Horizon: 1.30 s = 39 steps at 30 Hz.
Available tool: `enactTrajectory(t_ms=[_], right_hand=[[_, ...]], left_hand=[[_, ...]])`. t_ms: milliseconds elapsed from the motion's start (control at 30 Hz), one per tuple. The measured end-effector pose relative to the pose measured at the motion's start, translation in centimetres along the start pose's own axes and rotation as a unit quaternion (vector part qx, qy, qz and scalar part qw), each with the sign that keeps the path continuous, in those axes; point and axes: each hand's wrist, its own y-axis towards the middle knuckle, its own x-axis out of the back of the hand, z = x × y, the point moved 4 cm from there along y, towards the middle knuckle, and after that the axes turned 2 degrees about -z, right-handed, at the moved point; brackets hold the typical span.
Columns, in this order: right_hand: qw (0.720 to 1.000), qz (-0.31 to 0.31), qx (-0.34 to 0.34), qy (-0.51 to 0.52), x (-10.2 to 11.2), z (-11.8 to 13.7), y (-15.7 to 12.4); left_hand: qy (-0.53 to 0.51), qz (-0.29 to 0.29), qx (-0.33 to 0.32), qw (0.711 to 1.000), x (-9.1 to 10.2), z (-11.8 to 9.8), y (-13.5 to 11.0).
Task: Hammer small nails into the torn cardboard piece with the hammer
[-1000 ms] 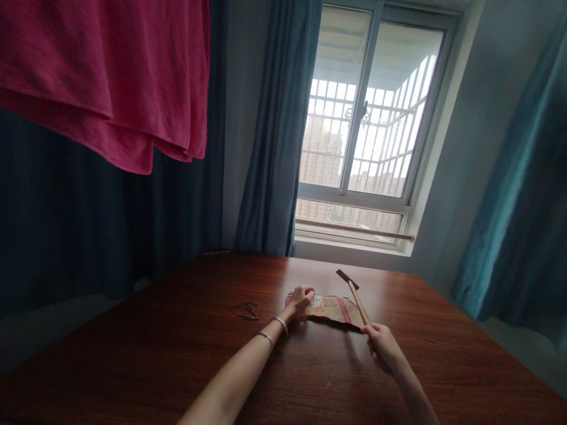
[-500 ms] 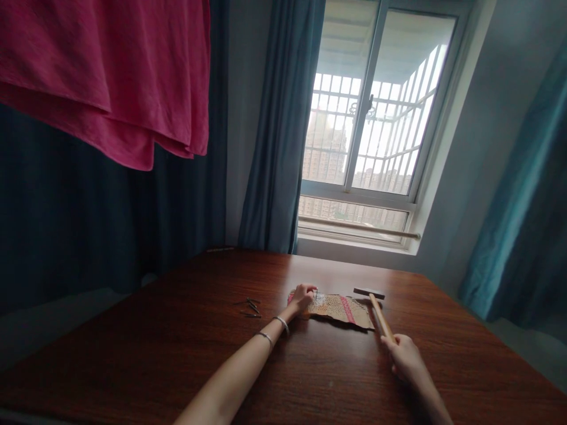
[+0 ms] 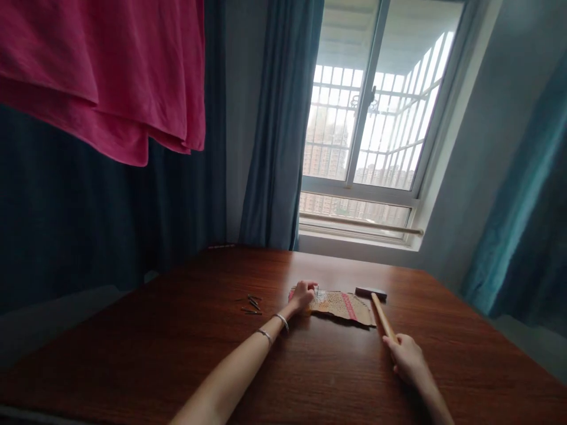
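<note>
My left hand [image 3: 305,295] pinches a thin nail [image 3: 316,290] upright over the left part of a flat piece of patterned cardboard [image 3: 341,307]. The cardboard is brown with dark speckles and a pink stripe, and its edges are ragged. Wrapped round the wooden handle of a hammer [image 3: 381,316], my right hand [image 3: 406,356] is closed near the handle's lower end. The dark hammer head is beyond the cardboard's right end, apart from the nail. Several loose nails [image 3: 253,304] lie on the table to the left of my left hand.
The brown wooden table [image 3: 177,354] extends to the wall under a barred window [image 3: 363,118]. Blue curtains [image 3: 279,130] hang beside it. A pink cloth [image 3: 133,77] hangs at the upper left, above the table.
The hammer head has shifted and tilted slightly, with more of its side showing. My left hand stays at the nail on the cardboard. The whole view has moved a little.
</note>
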Motion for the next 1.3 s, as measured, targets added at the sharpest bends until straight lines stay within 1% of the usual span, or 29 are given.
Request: enactTrajectory(t_ms=[67, 133, 200, 300, 400, 500, 567, 667, 733, 800, 900, 1000, 1067, 1133, 1200, 1267, 1300], right_hand=[[0.999, -0.004, 0.009, -0.039, 0.3, 0.2, 0.0], [0.995, -0.022, 0.030, -0.091, 0.9, 0.5, -0.3], [0.988, -0.041, 0.048, -0.141, 1.4, 0.9, -0.8], [0.980, -0.055, 0.052, -0.184, 1.8, 1.2, -1.6], [0.972, -0.059, 0.060, -0.219, 1.4, 1.1, -1.9], [0.958, -0.069, 0.104, -0.257, 0.6, 0.7, -1.7], [0.949, -0.079, 0.131, -0.275, 0.1, 0.4, -1.7], [0.943, -0.092, 0.141, -0.287, -0.4, 0.0, -1.7], [0.945, -0.094, 0.138, -0.282, -0.4, 0.0, -1.8], [0.951, -0.088, 0.131, -0.264, -0.3, 0.0, -1.8], [0.963, -0.076, 0.115, -0.231, 0.0, 0.0, -1.6], [0.970, -0.079, 0.097, -0.209, 0.2, -0.2, -1.3], [0.972, -0.081, 0.089, -0.199, 0.1, -0.5, -1.0], [0.973, -0.081, 0.087, -0.196, 0.0, -0.8, -0.7], [0.973, -0.081, 0.088, -0.197, -0.2, -1.1, -0.5], [0.972, -0.082, 0.090, -0.200, -0.2, -1.1, -0.4], [0.972, -0.083, 0.092, -0.201, -0.2, -1.1, -0.4]], left_hand=[[-0.002, -0.005, -0.003, 1.000, -0.1, 0.1, 0.1], [-0.001, -0.016, -0.011, 1.000, -0.2, 0.3, 0.1], [0.002, -0.033, -0.020, 0.999, -0.2, 0.5, 0.3], [0.003, -0.064, -0.029, 0.998, -0.1, 0.7, 0.3], [0.005, -0.087, -0.042, 0.995, 0.2, 0.5, 0.2], [0.003, -0.108, -0.058, 0.992, 0.6, 0.1, -0.2], [-0.011, -0.126, -0.079, 0.989, 0.8, -0.3, -0.6], [-0.037, -0.151, -0.108, 0.982, 1.1, -0.6, -1.1], [-0.045, -0.165, -0.115, 0.979, 1.5, -0.6, -1.2], [-0.041, -0.172, -0.117, 0.977, 2.4, -0.3, -1.0], [-0.008, -0.155, -0.103, 0.982, 4.8, 0.8, -0.3], [0.045, -0.124, -0.055, 0.990, 8.9, 2.9, 0.6], [0.081, -0.068, -0.029, 0.994, 11.8, 4.5, 0.7], [0.126, -0.014, -0.019, 0.992, 14.7, 6.0, 0.2], [0.175, 0.037, -0.006, 0.984, 17.0, 7.4, -0.8], [0.194, 0.087, 0.009, 0.977, 18.7, 8.4, -2.2], [0.201, 0.103, 0.017, 0.974, 19.3, 8.7, -2.9]])
